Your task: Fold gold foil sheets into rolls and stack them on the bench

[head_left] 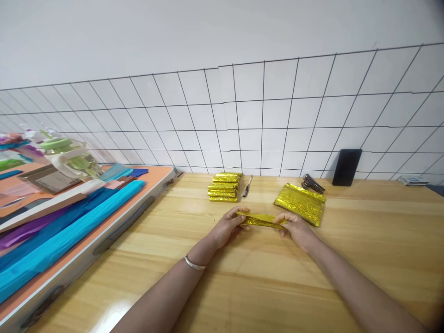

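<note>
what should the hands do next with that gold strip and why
Probably press the gold strip flatter along its middle: the left hand and right hand pinch only its ends, and its folded layers look slightly parted between them.

A shiny gold strip [260,219] is held at its ends by the left hand [229,226] and the right hand [294,227] above a wooden table [243,286].

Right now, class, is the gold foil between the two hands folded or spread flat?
Folded: the gold foil is a narrow strip between left hand and right hand, far narrower than the flat foil nearby.
</note>
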Demonstrator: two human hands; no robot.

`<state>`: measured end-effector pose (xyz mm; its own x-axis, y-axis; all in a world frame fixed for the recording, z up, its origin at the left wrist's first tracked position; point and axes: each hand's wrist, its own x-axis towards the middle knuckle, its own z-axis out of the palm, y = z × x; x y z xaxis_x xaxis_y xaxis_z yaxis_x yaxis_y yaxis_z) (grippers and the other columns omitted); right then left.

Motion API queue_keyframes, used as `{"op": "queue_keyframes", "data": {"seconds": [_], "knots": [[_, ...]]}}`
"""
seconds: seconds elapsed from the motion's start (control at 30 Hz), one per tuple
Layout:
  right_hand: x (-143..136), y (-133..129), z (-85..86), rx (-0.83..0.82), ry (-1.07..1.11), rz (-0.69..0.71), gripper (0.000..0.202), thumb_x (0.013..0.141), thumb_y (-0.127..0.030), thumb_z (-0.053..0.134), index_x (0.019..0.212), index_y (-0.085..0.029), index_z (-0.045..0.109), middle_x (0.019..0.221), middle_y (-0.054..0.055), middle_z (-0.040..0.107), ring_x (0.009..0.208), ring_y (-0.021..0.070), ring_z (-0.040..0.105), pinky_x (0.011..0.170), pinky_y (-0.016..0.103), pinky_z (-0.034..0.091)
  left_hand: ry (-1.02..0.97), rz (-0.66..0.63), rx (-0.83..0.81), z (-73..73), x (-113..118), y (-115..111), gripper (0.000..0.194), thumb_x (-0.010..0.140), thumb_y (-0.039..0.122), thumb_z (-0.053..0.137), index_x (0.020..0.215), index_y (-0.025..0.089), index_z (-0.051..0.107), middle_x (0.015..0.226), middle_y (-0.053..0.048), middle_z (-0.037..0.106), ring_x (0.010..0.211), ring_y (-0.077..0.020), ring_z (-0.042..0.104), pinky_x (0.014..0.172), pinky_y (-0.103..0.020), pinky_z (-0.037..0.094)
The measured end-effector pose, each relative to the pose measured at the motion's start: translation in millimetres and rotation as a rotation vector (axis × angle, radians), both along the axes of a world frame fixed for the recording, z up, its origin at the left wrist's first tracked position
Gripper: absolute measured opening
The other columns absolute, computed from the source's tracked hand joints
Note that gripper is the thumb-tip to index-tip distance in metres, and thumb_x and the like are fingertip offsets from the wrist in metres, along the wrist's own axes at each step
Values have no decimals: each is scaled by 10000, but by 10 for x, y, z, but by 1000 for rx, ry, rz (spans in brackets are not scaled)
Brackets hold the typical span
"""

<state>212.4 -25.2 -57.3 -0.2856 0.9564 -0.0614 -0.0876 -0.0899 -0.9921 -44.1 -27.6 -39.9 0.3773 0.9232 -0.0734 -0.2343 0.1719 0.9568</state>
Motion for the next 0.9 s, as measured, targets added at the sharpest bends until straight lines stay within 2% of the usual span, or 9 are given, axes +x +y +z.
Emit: {"op": "queue_keyframes", "data": {"seconds": [0.13,0.23,0.3,0.43,0.53,0.6,0.77,0.9], "knots": [[-2,2,17,-34,-11,23,278,715,-268,620,976,-181,656,696,11,640,471,79,505,465,216,374,139,125,161,29,-13,32,285,774,368,640,946,146,594,879,-32,607,739,-122,554,631,-203,427],[-19,-18,71,-24,-40,58,455,750,-368,635,1172,-212,568,781,25,653,489,83,519,469,220,398,212,164,233,30,-7,58,256,798,376,603,823,121,600,782,-9,589,727,-116,525,688,-222,426],[-37,-35,110,-1,-56,68,517,764,-416,627,1229,-218,516,800,29,651,527,103,554,467,223,411,253,198,234,8,-4,78,258,801,380,593,791,122,589,750,3,578,702,-106,517,678,-217,427],[-74,-50,153,12,-94,44,472,793,-481,575,1155,-178,566,753,29,639,550,122,568,444,222,418,290,205,197,-59,-7,105,257,783,390,601,802,136,573,699,20,558,583,-81,514,552,-189,424],[-83,-37,146,-12,-158,-9,447,780,-491,582,1095,-175,604,665,4,618,495,110,539,426,219,415,316,179,148,-86,-8,104,274,779,420,588,826,153,549,600,51,506,396,-56,444,393,-173,362],[-76,-24,129,-34,-182,-38,441,771,-491,590,1089,-186,609,637,-8,612,472,105,528,417,217,412,339,167,120,-86,-6,100,275,771,428,590,820,165,526,550,72,466,331,-50,412,344,-163,329],[-41,-19,99,-42,-211,-70,431,750,-495,604,1079,-217,615,765,4,650,468,88,516,429,226,448,356,144,105,-74,-16,100,287,760,437,591,761,169,489,518,81,418,328,-54,396,326,-156,290],[-21,-25,97,-43,-204,-28,429,756,-490,597,1090,-221,615,722,-5,641,478,92,517,417,211,433,334,132,142,-55,-33,95,299,746,436,614,753,152,523,560,63,433,441,-57,401,416,-161,332]]}}
